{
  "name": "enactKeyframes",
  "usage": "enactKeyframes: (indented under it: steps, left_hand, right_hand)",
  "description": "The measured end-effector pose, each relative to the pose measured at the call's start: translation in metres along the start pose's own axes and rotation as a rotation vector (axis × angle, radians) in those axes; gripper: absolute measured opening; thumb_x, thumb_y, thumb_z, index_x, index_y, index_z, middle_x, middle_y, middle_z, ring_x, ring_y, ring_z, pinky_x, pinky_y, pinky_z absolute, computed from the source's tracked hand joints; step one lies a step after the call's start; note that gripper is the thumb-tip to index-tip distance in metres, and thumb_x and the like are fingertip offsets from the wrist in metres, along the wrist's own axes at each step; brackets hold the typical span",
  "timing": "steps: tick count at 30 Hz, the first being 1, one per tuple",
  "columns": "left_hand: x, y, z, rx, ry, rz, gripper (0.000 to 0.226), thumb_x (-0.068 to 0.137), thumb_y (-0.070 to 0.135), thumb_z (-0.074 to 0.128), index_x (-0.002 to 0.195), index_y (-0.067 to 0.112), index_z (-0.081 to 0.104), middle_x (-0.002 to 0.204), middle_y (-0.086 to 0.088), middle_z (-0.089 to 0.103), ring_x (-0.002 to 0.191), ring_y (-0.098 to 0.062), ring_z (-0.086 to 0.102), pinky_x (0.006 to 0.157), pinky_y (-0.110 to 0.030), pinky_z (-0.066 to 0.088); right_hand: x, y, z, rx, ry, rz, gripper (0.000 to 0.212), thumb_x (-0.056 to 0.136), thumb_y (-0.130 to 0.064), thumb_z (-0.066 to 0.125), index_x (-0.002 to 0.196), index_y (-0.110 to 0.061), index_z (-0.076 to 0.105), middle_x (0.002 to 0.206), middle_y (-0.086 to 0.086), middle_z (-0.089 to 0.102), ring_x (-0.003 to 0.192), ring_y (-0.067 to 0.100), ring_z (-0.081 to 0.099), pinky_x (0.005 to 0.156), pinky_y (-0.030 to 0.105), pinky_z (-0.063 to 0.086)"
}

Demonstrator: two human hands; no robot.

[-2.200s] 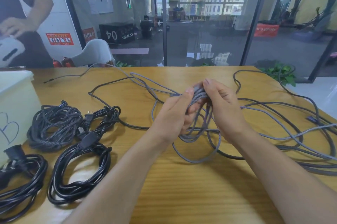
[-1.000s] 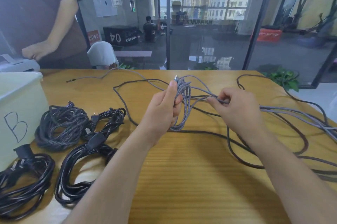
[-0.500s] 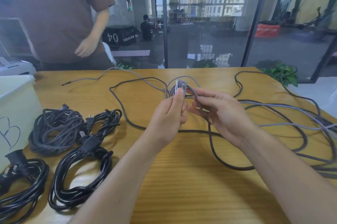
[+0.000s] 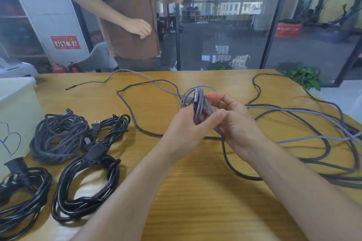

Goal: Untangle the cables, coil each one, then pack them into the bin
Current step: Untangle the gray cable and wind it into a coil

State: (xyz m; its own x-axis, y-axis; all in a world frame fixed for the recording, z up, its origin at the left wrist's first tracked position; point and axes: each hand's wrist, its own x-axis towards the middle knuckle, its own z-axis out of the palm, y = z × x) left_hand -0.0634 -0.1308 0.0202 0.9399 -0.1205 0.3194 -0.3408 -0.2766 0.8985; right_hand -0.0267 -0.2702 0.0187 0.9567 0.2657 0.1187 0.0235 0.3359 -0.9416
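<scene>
I see my left hand [image 4: 184, 133] and right hand [image 4: 233, 123] now together, clamped on a tighter grey braided cable [image 4: 199, 107] coil (coiling progresses) beside the bin [image 4: 17, 103].

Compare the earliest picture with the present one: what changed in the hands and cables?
The grey braided cable bundle shrank from wide hanging loops to a tight small coil, gripped by the left hand; the right hand still feeds it. The black coiled cables stayed put.

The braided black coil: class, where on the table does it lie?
In the head view the braided black coil lies at the table's left, beside the white bin, with a smooth black coil just nearer.
</scene>
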Motion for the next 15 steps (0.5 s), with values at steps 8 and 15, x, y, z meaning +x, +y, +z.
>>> enactKeyframes:
  steps: [8, 15]
  left_hand:
    - [0.005, -0.005, -0.005, -0.062, 0.097, -0.087, 0.037, 0.107, 0.028, 0.050, 0.074, 0.015, 0.042, 0.056, 0.005, 0.029, 0.050, -0.014, 0.021, 0.051, -0.030, 0.017]
    - [0.008, 0.002, -0.032, -0.231, 0.303, -0.110, 0.038, 0.107, 0.012, 0.042, 0.069, 0.014, 0.043, 0.056, 0.002, 0.035, 0.045, -0.011, 0.027, 0.042, -0.020, 0.024]
  right_hand:
    - [0.005, 0.003, -0.001, -0.106, 0.018, -0.002, 0.017, 0.095, 0.000, 0.066, 0.109, -0.009, 0.070, 0.114, 0.017, 0.076, 0.095, 0.020, 0.073, 0.087, 0.034, 0.059]
    - [0.006, -0.006, -0.014, -0.742, -0.248, -0.135, 0.009, 0.098, -0.009, 0.071, 0.106, -0.011, 0.073, 0.091, -0.004, 0.078, 0.084, 0.012, 0.073, 0.082, 0.025, 0.058]
